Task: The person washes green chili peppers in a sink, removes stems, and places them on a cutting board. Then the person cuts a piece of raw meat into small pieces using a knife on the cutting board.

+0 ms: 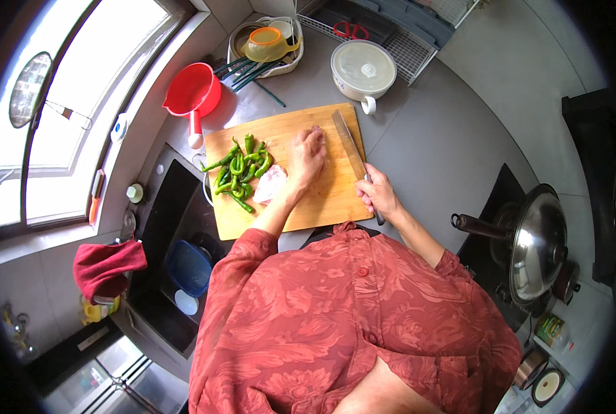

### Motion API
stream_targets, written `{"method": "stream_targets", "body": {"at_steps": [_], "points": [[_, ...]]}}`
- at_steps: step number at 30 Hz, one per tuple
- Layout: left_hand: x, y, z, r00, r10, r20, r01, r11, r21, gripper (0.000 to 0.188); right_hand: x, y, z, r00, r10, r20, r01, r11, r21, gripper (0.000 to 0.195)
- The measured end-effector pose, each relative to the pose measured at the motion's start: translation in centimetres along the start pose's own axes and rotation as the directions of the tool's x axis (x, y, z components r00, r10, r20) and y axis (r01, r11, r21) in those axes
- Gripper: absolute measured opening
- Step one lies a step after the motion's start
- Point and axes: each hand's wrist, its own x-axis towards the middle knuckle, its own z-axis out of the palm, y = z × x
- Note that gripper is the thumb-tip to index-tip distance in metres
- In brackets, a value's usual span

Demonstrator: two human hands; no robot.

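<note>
My right hand (379, 192) is closed around the handle of a kitchen knife (349, 142). The blade points away from me along the right side of a wooden cutting board (333, 202). Over the board's middle is my left hand (309, 155), blurred, fingers curled down; whether anything is under or between them is hidden. A pale pink piece of raw meat (270, 185) lies beside my left wrist. To its left, several green peppers (240, 168) form a loose pile on the board.
Left of the board is a black sink (168, 191) holding a blue basin (189, 266). Behind stand a red dipper (194, 90), a white basket (289, 67) of utensils and a lidded pot (363, 70). A lidded wok (538, 243) sits on the stove at right.
</note>
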Motion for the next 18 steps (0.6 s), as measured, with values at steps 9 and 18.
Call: {"method": "stream_targets", "body": {"at_steps": [9, 18], "points": [[-2.8, 1.6, -0.6, 0.978, 0.196, 0.072, -0.206, 0.958, 0.198, 0.037, -1.0, -2.1, 1.7, 0.916, -0.400, 0.027, 0.354, 0.775, -0.523, 0.031], [-2.5, 1.7, -0.6, 0.968, 0.225, 0.114, -0.248, 0.928, 0.277, 0.043, -0.9, -4.4, 1.4, 0.983, -0.170, 0.074, 0.177, 0.740, -0.649, 0.029]]}}
